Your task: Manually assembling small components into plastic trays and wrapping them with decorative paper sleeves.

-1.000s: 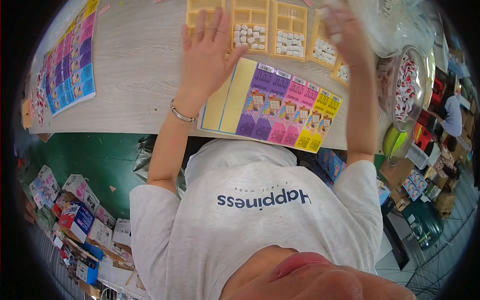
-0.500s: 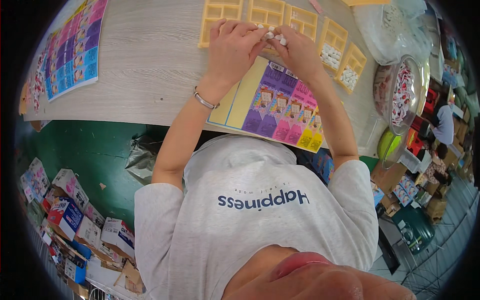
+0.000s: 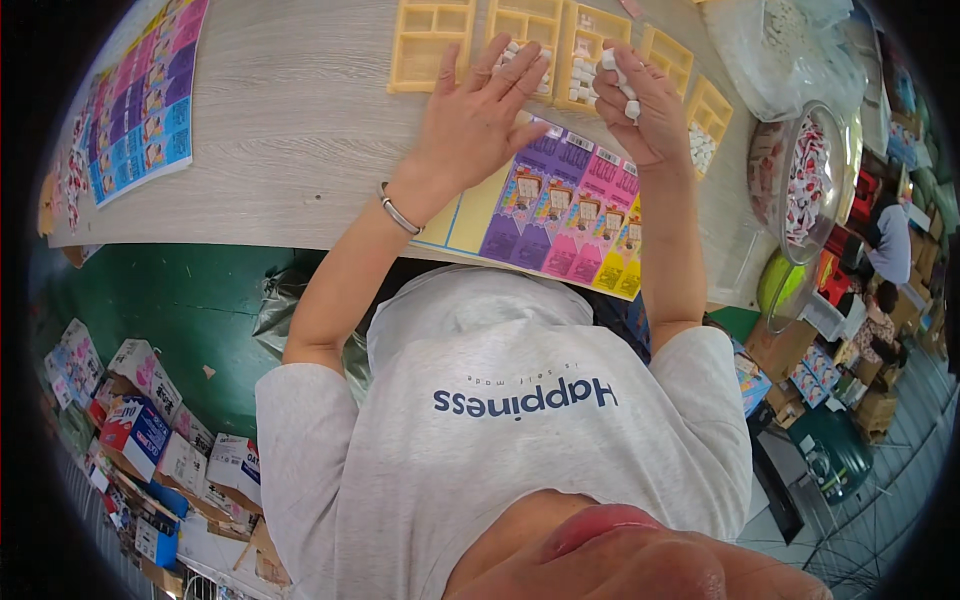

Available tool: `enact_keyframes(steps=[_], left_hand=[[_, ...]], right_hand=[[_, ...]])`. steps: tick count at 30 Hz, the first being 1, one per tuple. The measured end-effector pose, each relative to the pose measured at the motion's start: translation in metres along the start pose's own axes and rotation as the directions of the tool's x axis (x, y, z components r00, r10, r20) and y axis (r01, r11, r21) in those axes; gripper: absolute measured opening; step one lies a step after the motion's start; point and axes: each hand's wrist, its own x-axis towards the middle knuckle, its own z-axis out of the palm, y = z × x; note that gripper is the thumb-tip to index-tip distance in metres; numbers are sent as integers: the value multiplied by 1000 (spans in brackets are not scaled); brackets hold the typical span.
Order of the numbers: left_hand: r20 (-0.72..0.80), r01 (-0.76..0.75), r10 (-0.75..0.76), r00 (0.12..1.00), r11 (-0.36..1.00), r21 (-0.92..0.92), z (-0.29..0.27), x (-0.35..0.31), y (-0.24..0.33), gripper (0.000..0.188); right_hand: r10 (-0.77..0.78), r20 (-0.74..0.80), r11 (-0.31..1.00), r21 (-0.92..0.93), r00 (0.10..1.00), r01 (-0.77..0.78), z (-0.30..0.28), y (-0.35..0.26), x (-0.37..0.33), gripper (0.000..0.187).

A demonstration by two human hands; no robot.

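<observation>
My left hand (image 3: 470,130) lies with fingers spread over the second yellow divided tray (image 3: 527,10) from the left, its fingertips at small white pellets (image 3: 512,58) in the near compartment. My right hand (image 3: 652,115) is closed around several white pellets (image 3: 622,85), held above the gap between the third tray (image 3: 603,20) and fourth tray (image 3: 668,50). White pellets also fill the third tray's near part. At the left end, the first tray (image 3: 432,35) shows bare compartments. The fifth tray (image 3: 712,100) holds pellets; the fourth tray's near part is hidden behind my right hand.
A purple, pink and yellow printed sheet (image 3: 560,215) lies at the table's near edge. Another printed sheet (image 3: 150,100) is at far left. On the right are a clear bowl (image 3: 765,175) of red-and-white wrapped pieces and a plastic bag (image 3: 780,60). Boxes (image 3: 135,435) stand lower left.
My hands, together over the second tray earlier, have parted. The right moved right with white pellets in its grasp; the left spread its fingers over the second tray, where pellets now show.
</observation>
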Motion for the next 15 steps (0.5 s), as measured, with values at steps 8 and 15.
enact_keyframes(steps=[8, 15], left_hand=[[-245, 88, -159, 956, 957, -278, -26, 3, -22, 65], [74, 252, -244, 967, 956, -150, -50, -23, -97, 58]], right_hand=[[72, 285, 919, 353, 956, -174, -2, 15, 34, 15], [-427, 337, 376, -778, 839, 504, 87, 72, 64, 19]])
